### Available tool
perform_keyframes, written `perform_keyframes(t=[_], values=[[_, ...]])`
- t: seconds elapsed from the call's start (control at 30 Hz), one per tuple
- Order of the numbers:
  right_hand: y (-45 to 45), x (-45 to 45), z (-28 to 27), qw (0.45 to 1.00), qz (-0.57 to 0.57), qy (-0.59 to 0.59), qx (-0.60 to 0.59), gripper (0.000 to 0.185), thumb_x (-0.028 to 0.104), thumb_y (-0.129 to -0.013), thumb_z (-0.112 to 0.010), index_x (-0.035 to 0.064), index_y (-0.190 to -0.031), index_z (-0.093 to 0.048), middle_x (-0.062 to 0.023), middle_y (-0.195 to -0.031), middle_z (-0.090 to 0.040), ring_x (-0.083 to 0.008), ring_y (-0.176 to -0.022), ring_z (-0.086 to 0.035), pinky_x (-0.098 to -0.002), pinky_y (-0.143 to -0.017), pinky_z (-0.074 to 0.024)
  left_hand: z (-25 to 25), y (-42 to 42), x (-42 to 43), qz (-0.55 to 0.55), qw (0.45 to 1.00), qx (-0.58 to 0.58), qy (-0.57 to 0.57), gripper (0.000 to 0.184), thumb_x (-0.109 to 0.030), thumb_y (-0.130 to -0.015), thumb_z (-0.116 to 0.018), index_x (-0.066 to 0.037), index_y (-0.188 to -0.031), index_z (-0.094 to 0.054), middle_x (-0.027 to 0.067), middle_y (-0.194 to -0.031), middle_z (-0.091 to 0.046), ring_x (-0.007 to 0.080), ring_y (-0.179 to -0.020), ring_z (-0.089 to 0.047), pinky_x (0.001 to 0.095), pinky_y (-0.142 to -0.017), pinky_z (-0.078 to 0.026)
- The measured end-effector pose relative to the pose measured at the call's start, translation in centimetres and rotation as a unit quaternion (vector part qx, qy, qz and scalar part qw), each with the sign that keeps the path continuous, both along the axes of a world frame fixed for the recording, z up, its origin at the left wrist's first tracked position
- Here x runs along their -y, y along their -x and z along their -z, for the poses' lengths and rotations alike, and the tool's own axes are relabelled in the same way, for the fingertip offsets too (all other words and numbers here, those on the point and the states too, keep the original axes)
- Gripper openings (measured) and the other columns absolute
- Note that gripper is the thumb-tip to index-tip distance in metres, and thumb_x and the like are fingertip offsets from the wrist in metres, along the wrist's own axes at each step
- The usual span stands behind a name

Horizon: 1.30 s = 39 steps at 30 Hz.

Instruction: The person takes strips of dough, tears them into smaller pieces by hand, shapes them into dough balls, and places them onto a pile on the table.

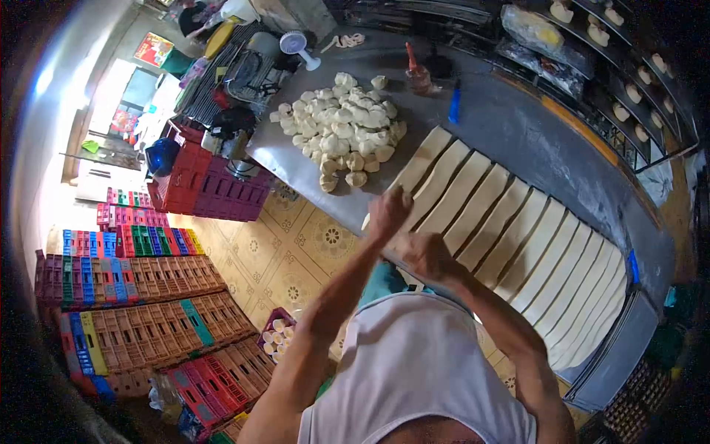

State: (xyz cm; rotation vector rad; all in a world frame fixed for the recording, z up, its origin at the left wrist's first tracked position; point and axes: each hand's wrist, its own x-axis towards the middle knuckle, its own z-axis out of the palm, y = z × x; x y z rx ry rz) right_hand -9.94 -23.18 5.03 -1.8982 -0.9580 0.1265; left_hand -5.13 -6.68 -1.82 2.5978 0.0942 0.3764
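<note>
Long pale dough strips (473, 211) lie side by side across the metal table, dark gaps between them. My left hand (390, 212) is closed over the near part of the leftmost dough strip (423, 164), whose pale end shows just past the wrist. Close beside it, at the table's near edge, my right hand (425, 255) is curled into a fist by the lower ends of the strips. What its fingers hold is hidden. Beyond my left hand sits a heap of cut dough pieces (344, 118).
A blue-handled tool (454, 103) and a red-topped bottle (416, 70) stand behind the strips. A small white fan (296, 46) is at the table's far left. Stacked plastic crates (148, 277) fill the left floor. Racks with dough pieces (629, 96) rise at the upper right.
</note>
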Motion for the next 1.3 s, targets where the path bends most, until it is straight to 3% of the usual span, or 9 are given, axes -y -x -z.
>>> perform_keyframes(t=[0.2,0.3,0.37,0.53,0.8,0.97,1.1,1.23,1.3], values=[[-0.7,-3.9,-3.9,0.987,0.041,-0.155,-0.015,0.016,0.022,-0.082,-0.069,0.0072,-0.083,-0.063,-0.0120,-0.072,-0.062,-0.0338,-0.066,-0.064,-0.0412,-0.059,-0.0522,-3.6,-7.3,-10.7,0.022,0.993,0.117,0.014,0.089,-0.027,-0.074,-0.082,0.000,-0.144,-0.033,0.0284,-0.132,-0.048,0.0472,-0.120,-0.048,0.0496,-0.102,-0.040],[-2.5,-1.0,8.6,0.930,0.324,0.022,-0.172,0.048,0.021,-0.091,-0.066,0.0063,-0.130,-0.044,-0.0167,-0.090,-0.063,-0.0304,-0.075,-0.065,-0.0402,-0.063,-0.0528,-2.4,-8.8,-12.0,0.083,0.990,0.012,0.110,0.076,-0.022,-0.078,-0.079,-0.001,-0.141,-0.041,0.0257,-0.131,-0.051,0.0422,-0.118,-0.053,0.0467,-0.099,-0.043],[-0.6,1.2,10.4,0.906,0.356,0.064,-0.221,0.052,0.019,-0.090,-0.068,0.0068,-0.133,-0.041,-0.0136,-0.088,-0.061,-0.0263,-0.074,-0.063,-0.0383,-0.064,-0.0520,3.7,-11.6,-12.9,0.139,0.865,-0.352,0.330,0.060,-0.020,-0.082,-0.075,-0.001,-0.134,-0.050,0.0195,-0.118,-0.063,0.0373,-0.114,-0.057,0.0438,-0.097,-0.046],[3.5,0.1,9.2,0.866,0.371,0.115,-0.314,0.058,0.018,-0.092,-0.066,0.0044,-0.139,-0.036,-0.0125,-0.084,-0.063,-0.0194,-0.081,-0.066,-0.0363,-0.070,-0.0530,8.6,-20.5,-2.4,0.267,0.933,-0.058,0.235,0.052,-0.023,-0.082,-0.073,-0.002,-0.126,-0.057,0.0108,-0.098,-0.073,0.0344,-0.111,-0.060,0.0411,-0.097,-0.047],[-1.7,-14.3,5.3,0.840,0.415,0.100,-0.334,0.031,0.022,-0.081,-0.079,0.0011,-0.099,-0.065,-0.0112,-0.083,-0.068,-0.0229,-0.071,-0.067,-0.0356,-0.064,-0.0520,7.1,-27.4,-0.2,0.372,0.904,-0.204,0.057,0.047,-0.024,-0.072,-0.073,-0.003,-0.112,-0.061,0.0166,-0.095,-0.070,0.0352,-0.099,-0.065,0.0436,-0.085,-0.051],[-6.0,-19.7,9.4,0.895,0.366,0.211,-0.140,0.027,0.027,-0.075,-0.078,0.0067,-0.090,-0.069,-0.0125,-0.086,-0.064,-0.0347,-0.087,-0.061,-0.0486,-0.074,-0.0477,3.0,-21.0,-6.4,0.310,0.906,-0.156,0.242,0.042,-0.014,-0.077,-0.075,-0.005,-0.114,-0.056,0.0138,-0.113,-0.062,0.0263,-0.097,-0.064,0.0358,-0.078,-0.056],[-5.7,-16.9,10.5,0.875,0.397,0.240,-0.141,0.046,0.034,-0.073,-0.078,0.0069,-0.107,-0.064,-0.0214,-0.108,-0.056,-0.0389,-0.098,-0.056,-0.0500,-0.082,-0.0456,-5.2,-10.3,-20.8,-0.034,0.751,-0.272,0.600,0.061,-0.007,-0.092,-0.063,-0.016,-0.146,-0.037,0.0155,-0.132,-0.050,0.0245,-0.111,-0.060,0.0329,-0.082,-0.058],[-6.0,-15.5,8.0,0.851,0.439,0.249,-0.146,0.070,0.039,-0.070,-0.080,0.0015,-0.122,-0.053,-0.0206,-0.116,-0.052,-0.0397,-0.102,-0.053,-0.0491,-0.090,-0.0426,0.6,2.1,-33.7,-0.004,0.643,-0.219,0.734,0.059,-0.020,-0.094,-0.059,-0.009,-0.146,-0.034,0.0124,-0.123,-0.054,0.0263,-0.112,-0.060,0.0394,-0.090,-0.055],[-6.4,-15.7,9.3,0.863,0.398,0.305,-0.068,0.058,0.037,-0.070,-0.079,-0.0006,-0.109,-0.057,-0.0191,-0.107,-0.054,-0.0389,-0.103,-0.051,-0.0487,-0.088,-0.0421,5.5,5.7,-33.1,-0.081,0.787,-0.231,0.567,0.063,-0.015,-0.093,-0.065,-0.008,-0.146,-0.032,0.0099,-0.125,-0.053,0.0214,-0.107,-0.059,0.0335,-0.084,-0.054]])
